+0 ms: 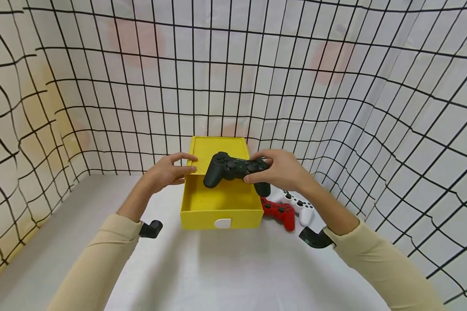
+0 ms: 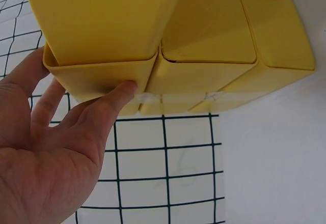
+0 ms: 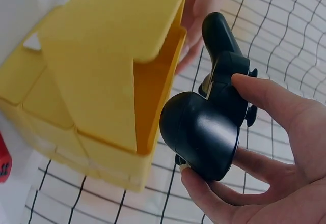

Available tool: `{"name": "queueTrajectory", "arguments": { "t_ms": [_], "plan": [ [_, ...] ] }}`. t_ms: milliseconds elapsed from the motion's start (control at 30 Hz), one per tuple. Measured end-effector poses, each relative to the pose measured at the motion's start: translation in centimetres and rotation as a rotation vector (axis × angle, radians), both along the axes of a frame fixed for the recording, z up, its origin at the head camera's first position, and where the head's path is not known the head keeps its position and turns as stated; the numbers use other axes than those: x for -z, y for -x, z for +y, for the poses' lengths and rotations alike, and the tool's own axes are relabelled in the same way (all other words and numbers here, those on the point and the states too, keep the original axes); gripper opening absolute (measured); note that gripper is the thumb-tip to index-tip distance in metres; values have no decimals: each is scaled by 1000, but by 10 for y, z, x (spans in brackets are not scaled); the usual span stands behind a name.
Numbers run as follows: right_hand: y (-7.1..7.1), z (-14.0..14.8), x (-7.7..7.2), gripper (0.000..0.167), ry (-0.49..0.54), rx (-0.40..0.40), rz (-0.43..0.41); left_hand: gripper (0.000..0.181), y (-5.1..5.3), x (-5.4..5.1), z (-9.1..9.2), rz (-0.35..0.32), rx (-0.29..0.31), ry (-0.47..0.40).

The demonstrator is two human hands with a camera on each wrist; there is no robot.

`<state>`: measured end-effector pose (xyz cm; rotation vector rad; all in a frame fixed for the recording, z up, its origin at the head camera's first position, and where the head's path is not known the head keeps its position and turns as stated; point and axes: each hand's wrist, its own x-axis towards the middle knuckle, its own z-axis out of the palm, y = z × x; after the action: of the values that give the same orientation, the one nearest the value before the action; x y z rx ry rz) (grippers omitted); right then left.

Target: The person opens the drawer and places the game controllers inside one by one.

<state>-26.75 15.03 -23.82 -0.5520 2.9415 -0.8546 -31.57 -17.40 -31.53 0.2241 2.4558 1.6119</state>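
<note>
A black game controller (image 1: 233, 168) (image 3: 204, 127) is held up over the open drawer of a yellow drawer unit (image 1: 221, 219) (image 2: 204, 76) (image 3: 97, 152). My right hand (image 1: 282, 169) (image 3: 290, 147) pinches one end of it, thumb on the stick side and fingertips underneath. At the unit's left side, my left hand (image 1: 165, 173) (image 2: 61, 147) rests its extended fingers against the yellow casing. The drawer's inside (image 1: 202, 195) shows bare yellow in the head view. In the left wrist view the unit has several drawers one above another.
Right of the unit, a red controller (image 1: 282, 212) and a white controller (image 1: 301, 206) lie on the white table (image 1: 233, 268). A black wire grid (image 1: 229, 64) stands behind and along both sides, with pale cloth beyond it.
</note>
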Motion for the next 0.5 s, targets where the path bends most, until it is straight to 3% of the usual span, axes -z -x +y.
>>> {"name": "queueTrajectory", "arguments": {
  "t_ms": [500],
  "plan": [
    [-8,-29,16,55,7,-57,-56,47,0,1,0,3,16,-8]
  ]
}}
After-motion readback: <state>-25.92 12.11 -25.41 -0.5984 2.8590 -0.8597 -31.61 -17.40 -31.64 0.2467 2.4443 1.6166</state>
